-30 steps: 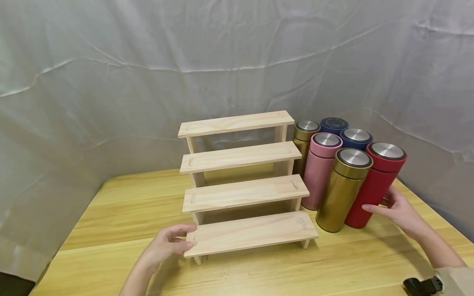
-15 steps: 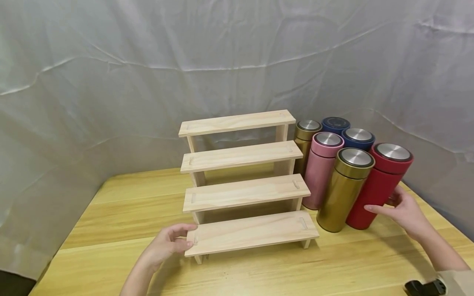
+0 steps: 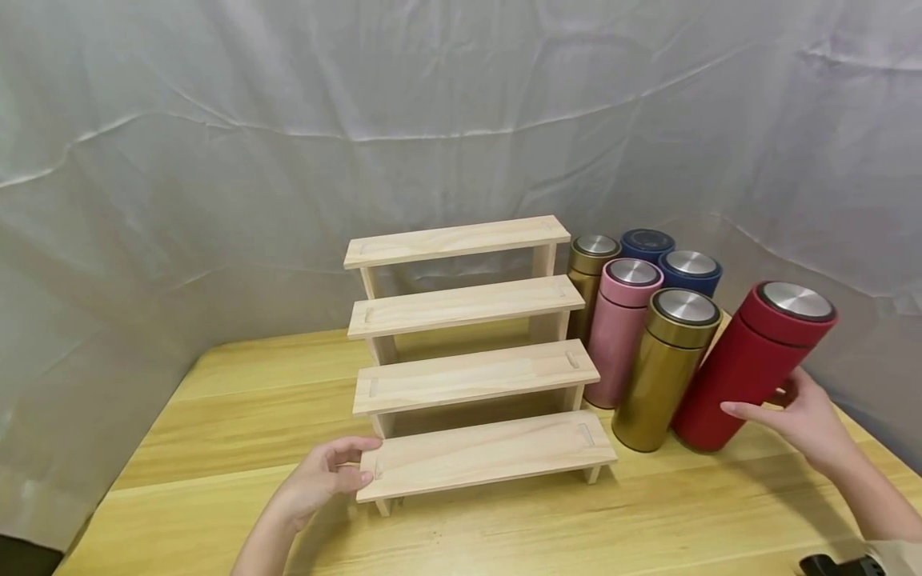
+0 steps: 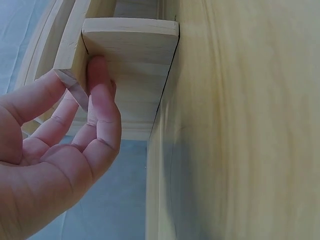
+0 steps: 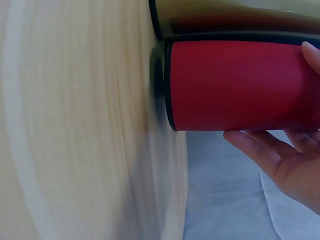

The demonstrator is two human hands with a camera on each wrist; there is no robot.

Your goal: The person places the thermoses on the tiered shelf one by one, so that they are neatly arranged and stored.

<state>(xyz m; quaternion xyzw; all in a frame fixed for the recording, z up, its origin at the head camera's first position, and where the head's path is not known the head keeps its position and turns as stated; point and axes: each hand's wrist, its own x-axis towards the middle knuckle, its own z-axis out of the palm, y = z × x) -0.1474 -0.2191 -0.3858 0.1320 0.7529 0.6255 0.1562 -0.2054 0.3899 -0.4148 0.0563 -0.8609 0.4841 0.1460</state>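
My left hand (image 3: 317,480) pinches the left end of the lowest board of a four-step wooden display stand (image 3: 490,456). In the left wrist view, the thumb lies on one face of the board and curled fingers reach underneath, by the stand's leg (image 4: 130,37). My right hand (image 3: 799,424) grips a red thermos bottle (image 3: 749,368) with a silver-topped lid, thumb in front and fingers behind. The bottle leans to the right, its black-rimmed base close to the table; whether it touches, I cannot tell. Right beside that base stands a gold thermos bottle (image 3: 659,384).
Behind the gold bottle stand a pink thermos (image 3: 623,344), another gold thermos (image 3: 587,276) and two blue ones, the nearer blue thermos (image 3: 691,272) with a silver lid. Grey cloth (image 3: 432,120) hangs behind the wooden table (image 3: 238,416).
The red bottle has tilted further right and its top has moved away from the other bottles, along with my right hand. My left hand stays at the stand's lowest board.
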